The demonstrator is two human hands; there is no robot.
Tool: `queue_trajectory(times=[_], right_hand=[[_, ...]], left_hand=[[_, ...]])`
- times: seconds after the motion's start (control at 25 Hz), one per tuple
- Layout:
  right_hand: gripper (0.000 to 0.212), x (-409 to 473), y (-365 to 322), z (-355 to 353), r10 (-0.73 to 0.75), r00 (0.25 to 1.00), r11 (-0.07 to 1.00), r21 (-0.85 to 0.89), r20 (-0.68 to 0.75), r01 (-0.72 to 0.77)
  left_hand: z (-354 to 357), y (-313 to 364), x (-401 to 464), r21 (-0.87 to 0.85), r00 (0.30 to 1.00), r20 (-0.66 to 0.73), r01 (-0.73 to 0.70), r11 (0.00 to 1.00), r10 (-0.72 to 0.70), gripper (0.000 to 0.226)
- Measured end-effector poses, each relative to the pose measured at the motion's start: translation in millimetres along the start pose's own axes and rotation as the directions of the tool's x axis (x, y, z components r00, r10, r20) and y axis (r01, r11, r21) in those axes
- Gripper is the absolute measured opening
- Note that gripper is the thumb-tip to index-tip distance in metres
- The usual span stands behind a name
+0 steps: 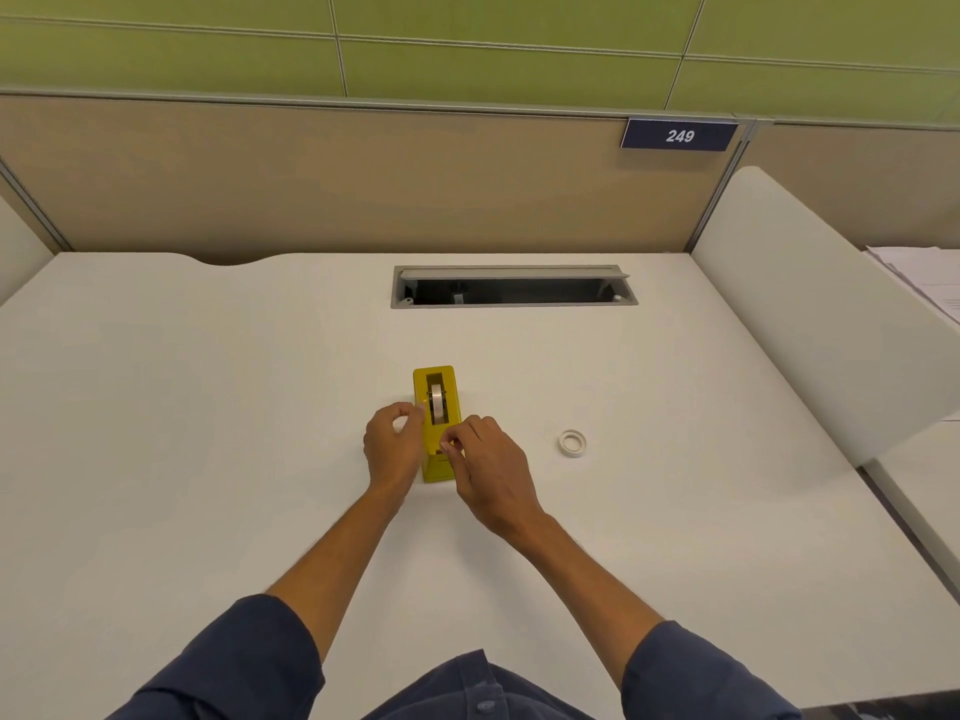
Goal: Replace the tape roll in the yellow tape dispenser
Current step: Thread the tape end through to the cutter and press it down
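A yellow tape dispenser [435, 379] stands on the white desk [208, 407], its long axis pointing away from me. A tape roll [438, 404] sits upright in its slot. My left hand [390, 448] rests against the dispenser's left side, fingers curled, thumb and fingertips at its upper edge. My right hand [487, 475] is over the near end, thumb and forefinger pinched at the cutter end; what they pinch is too small to tell. A second, whitish tape roll [572, 442] lies flat on the desk to the right, apart from both hands.
An open cable slot [511, 287] is set into the desk behind the dispenser. A beige partition with a "249" plate [679, 135] closes the back. A white side divider [810, 314] stands at the right, with papers [924, 272] beyond it.
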State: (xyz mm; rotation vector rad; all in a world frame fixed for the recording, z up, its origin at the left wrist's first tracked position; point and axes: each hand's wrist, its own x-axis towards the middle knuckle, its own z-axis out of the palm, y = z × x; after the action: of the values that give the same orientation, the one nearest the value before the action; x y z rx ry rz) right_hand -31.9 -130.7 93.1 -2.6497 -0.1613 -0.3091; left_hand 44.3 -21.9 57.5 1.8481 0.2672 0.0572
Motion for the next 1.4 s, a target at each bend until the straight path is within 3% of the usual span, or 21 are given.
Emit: queue_trajectory(times=[0.08, 0.2, 0.36, 0.56, 0.8, 0.96, 1.4], right_hand=[[0.023, 1.4, -0.3, -1.4, -0.006, 1.0, 1.0, 0.003, -0.005, 0.006], [0.023, 4.1, -0.8, -5.9, -0.024, 0.999, 1.0, -0.001, -0.022, 0.024], [0.023, 10.2, 0.0, -11.5, -0.022, 0.999, 1.0, -0.015, -0.039, 0.022], [0.019, 23.4, 1.8, -18.2, -0.043, 0.998, 0.998, -0.055, -0.056, 0.04], [0.015, 57.9, 8.1, -20.6, -0.059, 0.997, 0.987, -0.155, -0.058, 0.049], [0.015, 82.5, 9.5, -24.0, -0.063, 0.997, 0.984, -0.171, -0.047, 0.054], [0.012, 114.6, 17.0, -22.9, -0.027, 1.0, 0.985, -0.173, 0.006, 0.028]], left_hand=[[-2.9, -5.5, 2.8, 0.147, 0.995, 0.026, -0.1, 0.984, 0.097, 0.028], [-6.9, -13.3, 11.9, 0.372, 0.924, 0.241, -0.369, 0.851, 0.296, 0.056], [-3.8, -11.0, 26.1, 0.499, 0.824, 0.422, -0.56, 0.662, 0.378, 0.055], [-3.7, -7.0, 37.2, 0.455, 0.819, 0.419, -0.564, 0.689, 0.393, 0.035], [-4.3, -0.1, 36.4, 0.432, 0.825, 0.403, -0.552, 0.713, 0.396, 0.034], [-3.3, 3.2, 36.9, 0.432, 0.861, 0.387, -0.486, 0.759, 0.331, 0.038], [-9.2, 6.9, 40.0, 0.294, 0.862, 0.436, -0.41, 0.863, 0.26, 0.04]])
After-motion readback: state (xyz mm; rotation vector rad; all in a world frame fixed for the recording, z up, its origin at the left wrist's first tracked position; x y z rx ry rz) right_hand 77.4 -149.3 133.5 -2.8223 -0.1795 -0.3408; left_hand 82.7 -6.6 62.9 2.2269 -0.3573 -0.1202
